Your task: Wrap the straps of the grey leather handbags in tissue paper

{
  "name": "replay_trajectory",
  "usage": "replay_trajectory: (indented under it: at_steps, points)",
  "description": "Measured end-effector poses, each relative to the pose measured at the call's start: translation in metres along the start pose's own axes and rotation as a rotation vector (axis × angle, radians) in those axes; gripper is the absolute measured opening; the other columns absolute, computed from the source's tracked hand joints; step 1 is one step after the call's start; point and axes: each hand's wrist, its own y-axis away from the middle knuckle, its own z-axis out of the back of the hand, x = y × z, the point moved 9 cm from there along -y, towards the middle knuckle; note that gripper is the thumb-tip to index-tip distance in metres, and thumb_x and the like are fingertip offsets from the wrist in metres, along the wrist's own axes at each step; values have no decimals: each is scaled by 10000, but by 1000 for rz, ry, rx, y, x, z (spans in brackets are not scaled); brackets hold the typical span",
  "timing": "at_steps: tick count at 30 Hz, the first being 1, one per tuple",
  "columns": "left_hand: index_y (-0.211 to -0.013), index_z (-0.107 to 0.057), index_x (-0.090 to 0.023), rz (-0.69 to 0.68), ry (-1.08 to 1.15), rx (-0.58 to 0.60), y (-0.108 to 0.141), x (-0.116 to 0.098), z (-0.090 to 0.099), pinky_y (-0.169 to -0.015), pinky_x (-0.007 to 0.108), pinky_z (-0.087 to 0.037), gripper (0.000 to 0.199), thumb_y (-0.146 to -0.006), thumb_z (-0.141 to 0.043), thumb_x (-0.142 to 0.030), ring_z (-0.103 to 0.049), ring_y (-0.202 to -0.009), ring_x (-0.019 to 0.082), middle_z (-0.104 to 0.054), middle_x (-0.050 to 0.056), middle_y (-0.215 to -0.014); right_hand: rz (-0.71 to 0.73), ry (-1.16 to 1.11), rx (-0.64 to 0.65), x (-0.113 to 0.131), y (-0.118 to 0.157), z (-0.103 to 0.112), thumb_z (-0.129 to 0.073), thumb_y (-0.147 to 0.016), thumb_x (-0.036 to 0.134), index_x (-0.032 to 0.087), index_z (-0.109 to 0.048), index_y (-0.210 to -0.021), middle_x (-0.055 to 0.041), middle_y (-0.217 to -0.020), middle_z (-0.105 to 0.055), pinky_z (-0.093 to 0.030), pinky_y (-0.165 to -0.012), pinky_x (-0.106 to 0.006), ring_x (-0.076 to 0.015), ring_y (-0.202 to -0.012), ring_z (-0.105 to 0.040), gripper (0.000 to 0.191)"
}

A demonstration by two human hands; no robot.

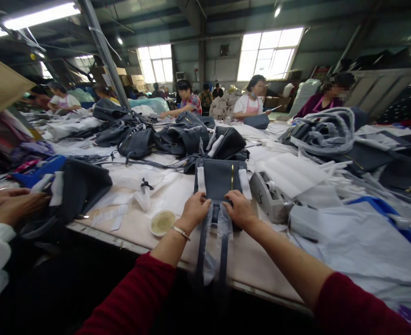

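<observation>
A dark blue-grey bag [219, 179] with a gold zipper lies at the table's front edge before me. White wrapping covers parts of its two sides. Two long straps [222, 253], partly in clear plastic, hang from it over the edge towards me. My left hand [195, 210] is closed on the bag's lower left, by the top of one strap. On the lower right, my right hand [239, 209] grips the bag with bent fingers, thumb inward near the other strap. What lies under the fingertips is partly hidden.
A grey tape dispenser [271, 197] stands right of the bag, and a small round dish [162, 223] sits left. More dark bags [180, 137] are piled behind. At left, a co-worker's hands [16, 204] handle another bag [83, 188]. White sheets [359, 246] cover the right side.
</observation>
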Motion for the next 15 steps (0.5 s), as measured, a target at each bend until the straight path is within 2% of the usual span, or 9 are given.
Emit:
replay_trajectory:
  at_steps: [3,5,7,9,11,13,15]
  points:
    - [-1228,-596,-136,14,362,6,26,6,9,-890,296,-539,419,-848,-656,-301,-691,-1023,204,-702,146,-1161,-163,-277,-168,-15,58,18,-531,-905,290,169,-611,-1028,-127,-1052,-638,-483,-860,-347,-240,-953,-606,191]
    - [-1187,-623,-135,51,528,-47,44,10,20,-936,330,-528,421,-807,-700,-300,-661,-1099,234,-671,163,-1224,-322,-484,-175,-23,109,12,-557,-879,347,191,-614,-1036,-121,-1023,-662,-504,-794,-368,-258,-904,-626,229]
    - [-1140,-645,-125,87,507,-172,68,15,38,-917,346,-535,406,-795,-705,-331,-659,-1082,249,-684,167,-1178,-436,-648,-130,-18,162,-1,-565,-871,386,211,-625,-1037,-115,-1013,-687,-506,-829,-387,-274,-926,-642,248]
    - [-1095,-660,-128,105,433,-319,102,21,58,-856,334,-548,376,-813,-669,-377,-673,-999,240,-706,148,-1083,-479,-735,-49,-3,213,-15,-561,-876,411,238,-653,-994,-102,-996,-710,-500,-861,-394,-282,-942,-649,229]
    - [-1020,-673,-149,124,363,-427,144,32,69,-807,319,-549,329,-830,-627,-414,-675,-897,219,-715,107,-971,-484,-761,88,14,256,-35,-555,-875,421,251,-683,-920,-89,-944,-728,-505,-846,-395,-285,-911,-660,218]
    - [-912,-669,-168,191,301,-465,189,53,64,-796,334,-544,285,-831,-603,-433,-663,-815,211,-701,69,-853,-489,-767,245,23,290,-60,-551,-862,423,230,-706,-916,-96,-934,-740,-515,-839,-396,-288,-905,-674,254]
    - [-855,-646,-168,314,279,-385,227,83,40,-823,387,-539,254,-827,-580,-411,-654,-792,226,-683,60,-789,-511,-770,349,22,310,-84,-562,-828,431,176,-706,-1046,-131,-1047,-737,-512,-893,-405,-297,-978,-680,365]
